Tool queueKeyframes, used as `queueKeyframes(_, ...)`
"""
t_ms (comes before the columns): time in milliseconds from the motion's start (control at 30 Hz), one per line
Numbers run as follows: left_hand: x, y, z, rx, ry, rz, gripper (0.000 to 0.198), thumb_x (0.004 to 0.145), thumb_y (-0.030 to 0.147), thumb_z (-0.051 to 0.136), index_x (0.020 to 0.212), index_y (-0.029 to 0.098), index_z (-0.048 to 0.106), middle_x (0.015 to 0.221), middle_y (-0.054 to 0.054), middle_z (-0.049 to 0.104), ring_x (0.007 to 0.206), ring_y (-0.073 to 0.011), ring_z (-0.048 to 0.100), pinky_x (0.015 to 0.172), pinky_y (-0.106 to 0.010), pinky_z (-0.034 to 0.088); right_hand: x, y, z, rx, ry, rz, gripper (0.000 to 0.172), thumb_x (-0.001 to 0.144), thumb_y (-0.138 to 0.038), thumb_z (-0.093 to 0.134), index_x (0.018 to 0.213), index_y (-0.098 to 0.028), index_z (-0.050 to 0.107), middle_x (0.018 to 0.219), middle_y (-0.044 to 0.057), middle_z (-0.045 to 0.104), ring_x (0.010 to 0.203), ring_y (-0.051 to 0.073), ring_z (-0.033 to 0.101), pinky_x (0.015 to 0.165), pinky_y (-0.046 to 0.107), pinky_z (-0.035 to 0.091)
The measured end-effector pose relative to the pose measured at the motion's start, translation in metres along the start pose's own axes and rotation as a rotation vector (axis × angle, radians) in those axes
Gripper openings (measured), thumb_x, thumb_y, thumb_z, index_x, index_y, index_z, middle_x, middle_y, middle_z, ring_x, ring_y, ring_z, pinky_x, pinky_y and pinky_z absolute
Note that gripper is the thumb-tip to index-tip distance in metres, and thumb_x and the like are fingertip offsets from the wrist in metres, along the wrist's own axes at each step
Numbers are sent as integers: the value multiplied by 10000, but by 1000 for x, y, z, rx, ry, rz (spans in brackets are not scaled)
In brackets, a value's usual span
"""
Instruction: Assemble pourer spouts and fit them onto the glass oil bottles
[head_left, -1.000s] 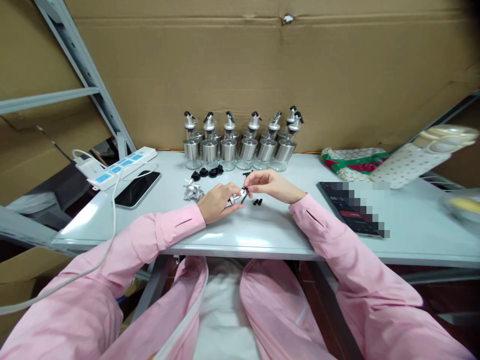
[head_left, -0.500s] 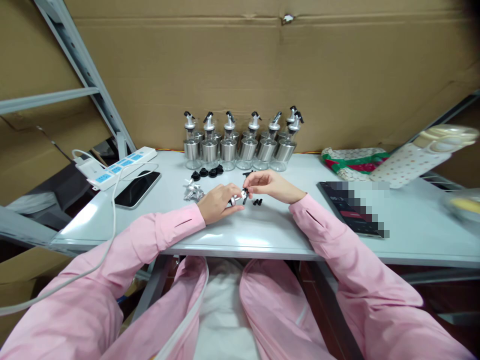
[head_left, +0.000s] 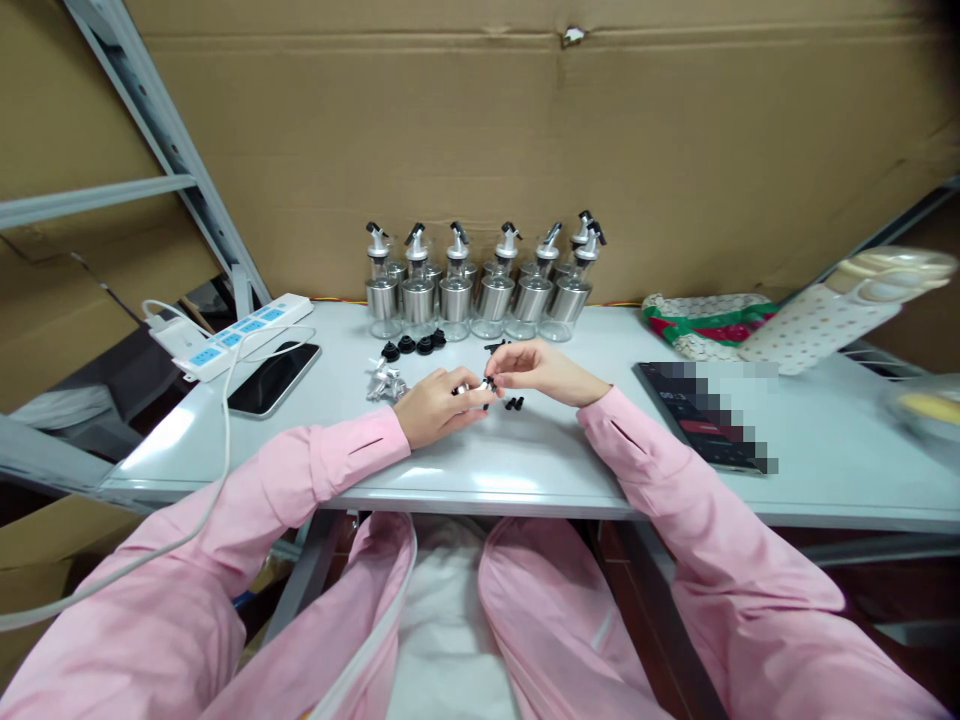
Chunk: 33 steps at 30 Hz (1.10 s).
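Note:
Closed around a silver bottle pourer (head_left: 462, 389), my left hand (head_left: 433, 408) keeps it just above the tabletop, mostly covered by the fingers. At the pourer's tip, my right hand (head_left: 541, 371) pinches a small black part (head_left: 490, 382), probably its flip lever; fingertips partly hide it. Left of my left hand lies a pile of silver spouts (head_left: 385, 382). Several black stoppers (head_left: 407, 345) sit behind it. Under my right hand are small black pieces (head_left: 514, 404), and more black levers (head_left: 495, 347) show just behind its fingers.
Glass-and-steel bottles (head_left: 456, 298) with pourers stand along the cardboard wall (head_left: 480, 130). A phone (head_left: 276, 380) and a power strip (head_left: 247, 335) with a white cable lie left. A dark tablet-like device (head_left: 697, 418), a patterned cloth (head_left: 705, 325) and a dotted cup (head_left: 817, 315) are right.
My left fingers have shifted round the pourer, which has turned and is now more covered. My right hand stays at its tip, and the loose parts lie as before.

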<state>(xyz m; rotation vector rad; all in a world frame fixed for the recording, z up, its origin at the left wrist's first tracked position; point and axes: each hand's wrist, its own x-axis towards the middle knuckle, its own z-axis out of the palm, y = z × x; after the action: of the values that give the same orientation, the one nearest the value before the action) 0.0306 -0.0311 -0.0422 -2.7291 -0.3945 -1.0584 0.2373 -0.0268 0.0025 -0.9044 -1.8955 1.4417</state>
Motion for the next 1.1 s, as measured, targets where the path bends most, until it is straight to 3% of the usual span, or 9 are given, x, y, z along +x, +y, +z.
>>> queueKeyframes(267,1,1,-1,57,3,25,257,929,306,368,994,225,603,908,-46,531,728,-112,502,686,-231,409,0,-1,1,-4,-13,4,213,681,-289,705,786,-128,614,603,-17,624,568,83,551,581,231,422)
queueKeyframes(1100,-3,2,1,-63,-20,-6,230,918,278,384,1049,205,558,941,-41,502,742,-81,512,663,-186,458,1,2,3,11,-82,39,275,708,-378,684,773,-117,626,638,-5,621,597,91,548,613,249,433)
